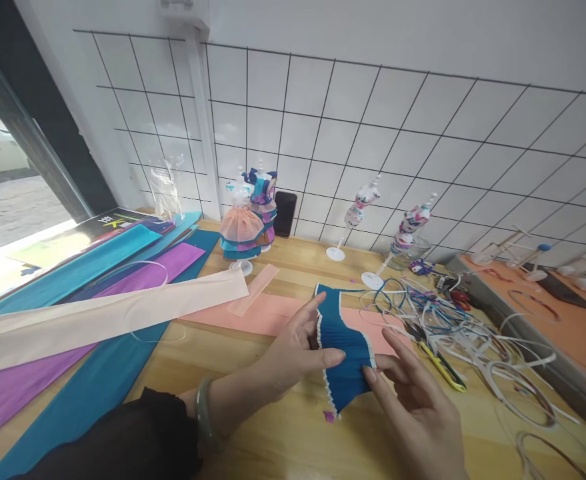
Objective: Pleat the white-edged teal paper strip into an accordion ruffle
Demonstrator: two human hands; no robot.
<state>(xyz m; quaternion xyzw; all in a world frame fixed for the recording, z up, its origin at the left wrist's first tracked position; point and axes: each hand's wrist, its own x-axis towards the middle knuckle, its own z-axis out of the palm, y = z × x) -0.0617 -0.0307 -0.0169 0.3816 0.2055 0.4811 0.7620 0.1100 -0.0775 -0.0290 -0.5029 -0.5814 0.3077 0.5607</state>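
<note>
A strip of pleated blue fabric point(349, 352) with white trim along both long edges hangs between my hands, over the wooden table. My left hand point(300, 347) grips its left edge, thumb across the front and fingers mostly behind. At the lower right edge, my right hand point(410, 393) pinches the cloth between thumb and fingers, with the index finger raised. Beneath the blue piece lies a strip of pink fabric point(267, 313). A small purple scrap point(329, 417) rests on the table just below the blue piece's lower end.
Long cream point(187, 297), purple and teal fabric strips spread across the left. Two dressed mini mannequins point(243, 230) and a phone point(285, 213) stand at the back, two more mannequins point(370, 257) to their right. Yellow-handled scissors point(443, 368) lie beside tangled ribbons point(437, 320).
</note>
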